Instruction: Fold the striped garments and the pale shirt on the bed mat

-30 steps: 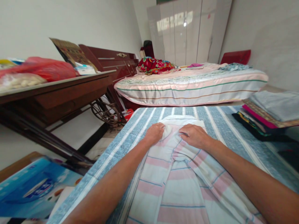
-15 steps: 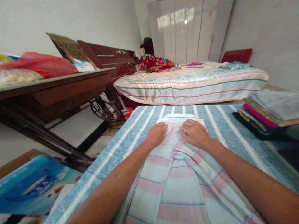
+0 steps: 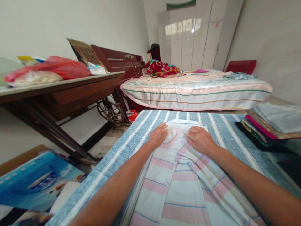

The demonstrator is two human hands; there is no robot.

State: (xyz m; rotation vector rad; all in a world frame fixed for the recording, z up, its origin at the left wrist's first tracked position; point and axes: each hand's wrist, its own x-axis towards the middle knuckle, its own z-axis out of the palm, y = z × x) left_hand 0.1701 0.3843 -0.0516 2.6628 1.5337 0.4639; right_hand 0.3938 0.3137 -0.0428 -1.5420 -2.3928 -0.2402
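bed (image 3: 195,94) with a pale cover stands at twelve o'clock, and nearer me a blue striped cloth (image 3: 122,153) runs down towards six. on it, from mid-view down to six o'clock, lies the pink-and-white striped garment (image 3: 185,188), spread lengthwise, its rounded end pointing at twelve. at three o'clock a stack (image 3: 268,127) of layered cloth sits flat; i judge those pieces done. the garment looks only part arranged: it lies long and loose, puckered between my hands, with a slanting fold towards four o'clock, and its creases and loose length seem left to deal with. taking the garment as the dial, my left hand (image 3: 158,136) is at eleven, fingers curled together and pinching its edge; my right hand (image 3: 202,139) is at one, fingers bent close, pinching the same end. how much cloth each pinch takes, i cannot tell.
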